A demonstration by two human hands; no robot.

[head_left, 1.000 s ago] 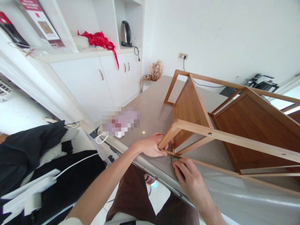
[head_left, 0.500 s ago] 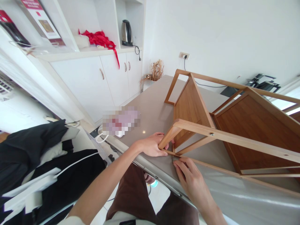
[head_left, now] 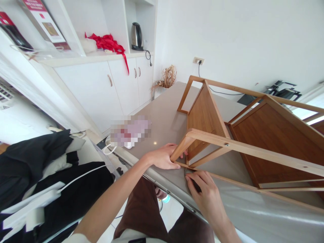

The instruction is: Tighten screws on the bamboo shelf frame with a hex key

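White-walled room, a beige tabletop (head_left: pixel 162 111) running away from the lap: brown trousers (head_left: pixel 141 212) at the bottom of the view, black clothes (head_left: pixel 32 175) heaped on the left.

Nearest, two hands, both at the near end of one wooden shelf frame (head_left: pixel 253 152). Right hand (head_left: pixel 204 194) low on the thin bottom rail (head_left: pixel 227 179), fingers bunched together and clamped on a small dark tool (head_left: pixel 194 185), mostly hidden, its exact kind unclear, a thin metal tip at the rail joint. Left hand (head_left: pixel 163 157) just beside it, fingers wrapped around the end of the thick upper rail (head_left: pixel 182 148).

The frame over the table, on its side and tilted, long axis running from the hands up and to the right, past the edge of the view. Two brown panels (head_left: pixel 207 125) in it, two screw holes in the upper rail.

Beyond the hands, one pixelated, blurred object (head_left: pixel 130 131) on the tabletop, too obscured to name, with a white cord (head_left: pixel 108 150) beside it. Farther off, a dried plant (head_left: pixel 167 77) and one wall socket (head_left: pixel 198 60). Against the far wall, three white cabinet doors (head_left: pixel 88 94), and above them a red ribbon (head_left: pixel 107 42) and one steel kettle (head_left: pixel 136 37) on the shelf.
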